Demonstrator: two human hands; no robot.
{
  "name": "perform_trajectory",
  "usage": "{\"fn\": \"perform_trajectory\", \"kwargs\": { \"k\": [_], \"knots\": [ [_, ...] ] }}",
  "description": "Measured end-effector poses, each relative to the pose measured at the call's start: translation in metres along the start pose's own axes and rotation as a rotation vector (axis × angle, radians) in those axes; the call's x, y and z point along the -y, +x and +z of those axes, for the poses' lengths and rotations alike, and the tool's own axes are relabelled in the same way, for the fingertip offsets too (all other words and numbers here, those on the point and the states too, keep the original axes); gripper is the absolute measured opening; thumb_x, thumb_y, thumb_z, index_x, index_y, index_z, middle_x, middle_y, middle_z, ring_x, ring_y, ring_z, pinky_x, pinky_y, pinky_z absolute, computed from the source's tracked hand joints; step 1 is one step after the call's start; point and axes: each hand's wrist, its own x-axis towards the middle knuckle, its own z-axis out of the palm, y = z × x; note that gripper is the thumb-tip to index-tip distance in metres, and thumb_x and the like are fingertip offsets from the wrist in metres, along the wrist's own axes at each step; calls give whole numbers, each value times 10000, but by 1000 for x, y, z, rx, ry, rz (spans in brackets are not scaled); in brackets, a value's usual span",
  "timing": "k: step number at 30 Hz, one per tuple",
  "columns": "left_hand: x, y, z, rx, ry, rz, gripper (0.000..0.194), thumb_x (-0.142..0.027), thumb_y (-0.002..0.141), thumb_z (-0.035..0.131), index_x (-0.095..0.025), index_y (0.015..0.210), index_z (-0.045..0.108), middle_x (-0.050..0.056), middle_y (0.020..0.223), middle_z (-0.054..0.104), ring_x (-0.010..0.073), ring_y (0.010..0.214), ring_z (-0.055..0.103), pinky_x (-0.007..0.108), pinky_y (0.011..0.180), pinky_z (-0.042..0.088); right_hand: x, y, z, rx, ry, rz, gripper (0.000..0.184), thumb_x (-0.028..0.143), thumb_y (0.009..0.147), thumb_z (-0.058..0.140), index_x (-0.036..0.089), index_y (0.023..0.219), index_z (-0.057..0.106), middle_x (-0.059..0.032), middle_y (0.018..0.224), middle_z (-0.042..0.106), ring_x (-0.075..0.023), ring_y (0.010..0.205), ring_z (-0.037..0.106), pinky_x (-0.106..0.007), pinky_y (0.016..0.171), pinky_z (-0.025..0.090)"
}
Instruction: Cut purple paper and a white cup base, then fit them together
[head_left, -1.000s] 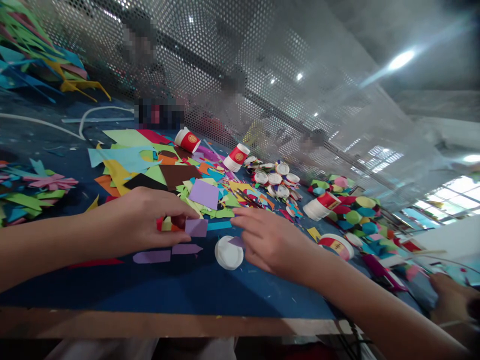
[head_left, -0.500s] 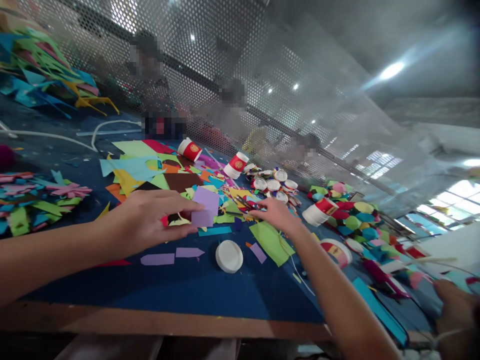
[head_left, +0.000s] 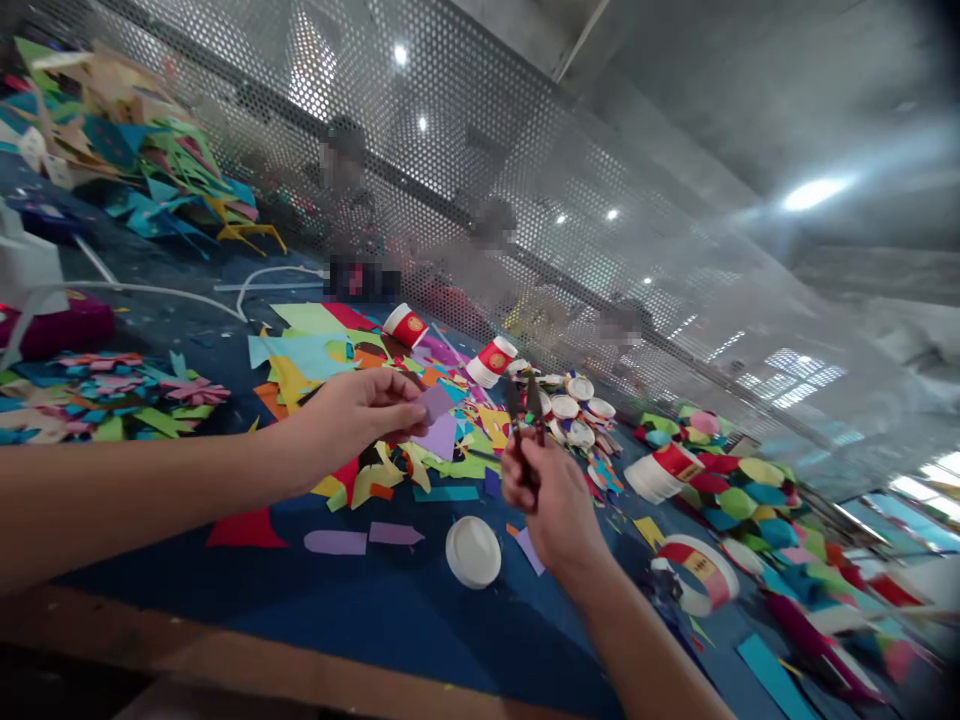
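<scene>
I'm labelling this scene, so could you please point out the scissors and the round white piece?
Scissors [head_left: 535, 406]: head view, on the blade farther right in the picture.
Round white piece [head_left: 472, 553]: head view, on its middle.

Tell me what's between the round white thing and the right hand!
The head view shows a purple paper piece and an orange scrap between the round white thing and right hand.

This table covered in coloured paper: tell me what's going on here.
A person's left hand pinches some purple paper, while the right hand holds scissors with the blades apart and pointing away from the person. The blades are clear of the paper. On the blue table in front, a white disc lies near two purple strips. Red-and-white cups are farther back.
</scene>
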Motion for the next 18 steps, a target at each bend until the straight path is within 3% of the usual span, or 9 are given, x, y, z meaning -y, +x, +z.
{"fn": "perform_trajectory", "kwargs": {
  "k": [4, 7, 12, 18],
  "knots": [
    [-8, 8, 10, 77, -52, -23, 293, -400, 713, 765, -175, 801, 598, 15, 752, 712, 137, 711, 672, 243, 661, 517, 1, -27, 23, 125, 134, 61, 640, 833, 768, 553, 193, 758, 527, 73, 593, 355, -61, 464, 239, -226, 454, 196],
    [-9, 12, 14, 113, -60, 14, 286, -385, 725, 784, -172, 834, 629, -2, 751, 712, 125, 712, 665, 233, 667, 506, -7, -30, 22, 123, 170, 67, 672, 857, 749, 595, 187, 735, 542, 78, 595, 316, -63, 484, 243, -231, 474, 185],
    [-10, 15, 13, 81, -49, 99, 249, -356, 766, 780, -188, 884, 639, -34, 766, 698, 98, 723, 653, 192, 664, 493, -13, -32, 17, 105, 218, 67, 671, 852, 793, 566, 182, 756, 558, 52, 660, 376, -76, 535, 307, -237, 510, 241],
    [-12, 8, 14, 117, -12, 114, 243, -348, 765, 782, -211, 889, 625, -31, 718, 678, 115, 674, 646, 189, 597, 473, -19, -36, 22, 141, 251, 54, 663, 860, 804, 539, 212, 687, 455, 76, 611, 310, -69, 483, 222, -258, 462, 152]
  ]
}}
